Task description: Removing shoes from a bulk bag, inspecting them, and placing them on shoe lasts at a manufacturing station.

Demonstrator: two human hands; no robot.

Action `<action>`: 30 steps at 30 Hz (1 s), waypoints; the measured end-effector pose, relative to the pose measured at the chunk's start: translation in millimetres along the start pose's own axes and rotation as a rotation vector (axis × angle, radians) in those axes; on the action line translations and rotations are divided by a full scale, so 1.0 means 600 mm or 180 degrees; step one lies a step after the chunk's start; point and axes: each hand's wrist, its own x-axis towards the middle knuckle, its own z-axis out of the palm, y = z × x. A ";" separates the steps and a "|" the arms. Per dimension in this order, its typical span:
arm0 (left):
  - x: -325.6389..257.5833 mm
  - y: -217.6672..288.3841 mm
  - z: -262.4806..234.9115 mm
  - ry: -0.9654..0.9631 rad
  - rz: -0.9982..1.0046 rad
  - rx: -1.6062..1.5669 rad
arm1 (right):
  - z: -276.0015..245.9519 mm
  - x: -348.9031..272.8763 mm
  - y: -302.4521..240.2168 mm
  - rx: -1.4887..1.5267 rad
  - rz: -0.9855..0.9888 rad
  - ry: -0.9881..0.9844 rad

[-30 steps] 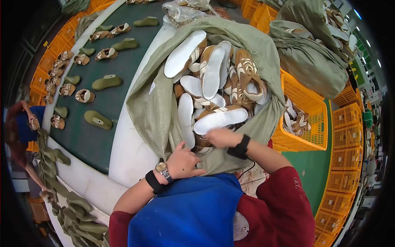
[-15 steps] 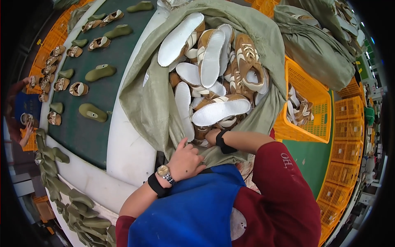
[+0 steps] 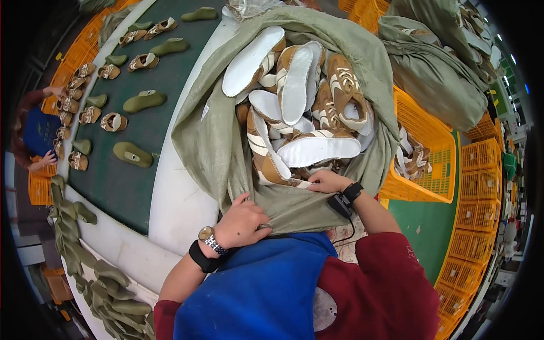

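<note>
Head view: left hand (image 3: 242,222), right hand (image 3: 326,182) clutch sack (image 3: 212,141) rim; mouth faces wearer.

This is a shoe factory floor. A dark green conveyor belt (image 3: 122,187) curves through the left of the frame, carrying unfinished tan shoes (image 3: 113,121) and green foot-shaped moulds (image 3: 132,153) set in rows. More green moulds (image 3: 107,283) are heaped along the lower left edge. At the upper middle a big green sack (image 3: 218,141) is stuffed with tan and white shoes (image 3: 317,148), soles showing, and further full sacks (image 3: 436,73) lie at the upper right. Orange plastic crates (image 3: 430,170) stand stacked down the right side on a green floor (image 3: 425,226). Another worker (image 3: 34,133) stands at the belt on the far left.
</note>
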 end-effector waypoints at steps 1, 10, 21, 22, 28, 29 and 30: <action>0.001 0.004 -0.002 -0.0008 0.0017 0.0014 | 0.005 -0.001 0.002 0.0004 0.0002 0.0023; 0.028 -0.004 0.032 0.0779 0.0018 0.0142 | 0.044 -0.004 -0.138 -0.1162 -0.0329 0.1166; -0.001 -0.085 0.051 -0.0663 -0.0649 -0.0247 | -0.051 -0.090 -0.090 0.2732 -0.0120 0.2095; -0.010 -0.092 0.059 -0.0501 -0.0690 -0.0368 | -0.065 -0.098 -0.111 0.3197 -0.0488 0.2201; 0.006 -0.089 -0.023 0.0618 -0.0651 -0.2349 | -0.080 -0.058 -0.217 0.4392 -0.1040 0.1657; 0.016 -0.080 -0.046 0.1005 -0.0562 -0.2830 | -0.071 -0.051 -0.223 0.4517 -0.0980 0.1489; 0.017 -0.063 -0.076 0.1341 -0.0590 -0.3327 | -0.064 -0.045 -0.245 0.4568 -0.0830 0.1340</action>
